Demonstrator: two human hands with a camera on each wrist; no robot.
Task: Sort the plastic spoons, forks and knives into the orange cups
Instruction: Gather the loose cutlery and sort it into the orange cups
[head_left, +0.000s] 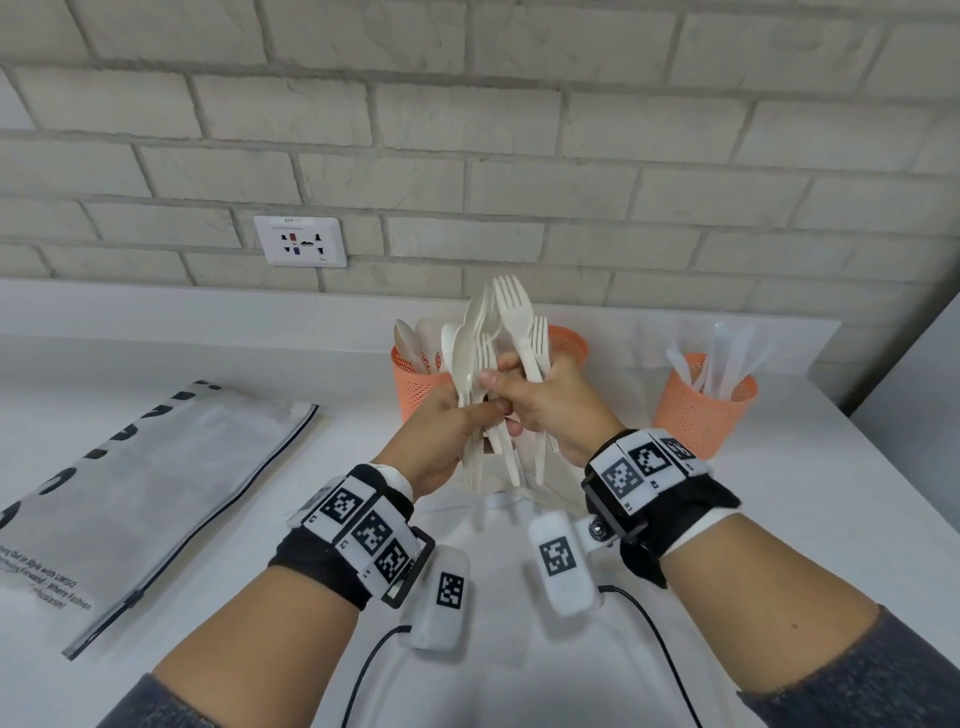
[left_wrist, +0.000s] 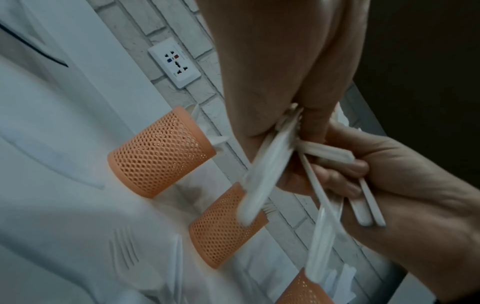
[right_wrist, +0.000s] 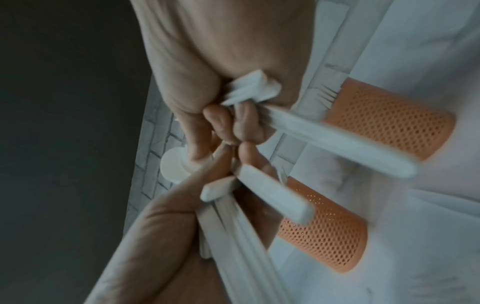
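Both hands meet above the white table (head_left: 779, 519), sharing a bunch of white plastic cutlery. My left hand (head_left: 480, 415) grips spoons and forks (head_left: 465, 364) by their handles. My right hand (head_left: 511, 395) grips several forks (head_left: 519, 317), tines up. Three orange mesh cups stand behind: the left cup (head_left: 415, 387) has spoons in it, the middle cup (head_left: 569, 343) is mostly hidden by the hands, and the right cup (head_left: 701, 410) has clear knives in it. In the left wrist view, handles (left_wrist: 363, 205) stick out below the right hand. The right wrist view shows blurred handles (right_wrist: 337, 142) between the fingers.
A grey zip bag (head_left: 145, 493) lies on the table at the left. More loose cutlery (left_wrist: 124, 251) rests on the table under the hands. A brick wall with a socket (head_left: 300, 241) stands behind the cups. The table's edge runs close to the right cup.
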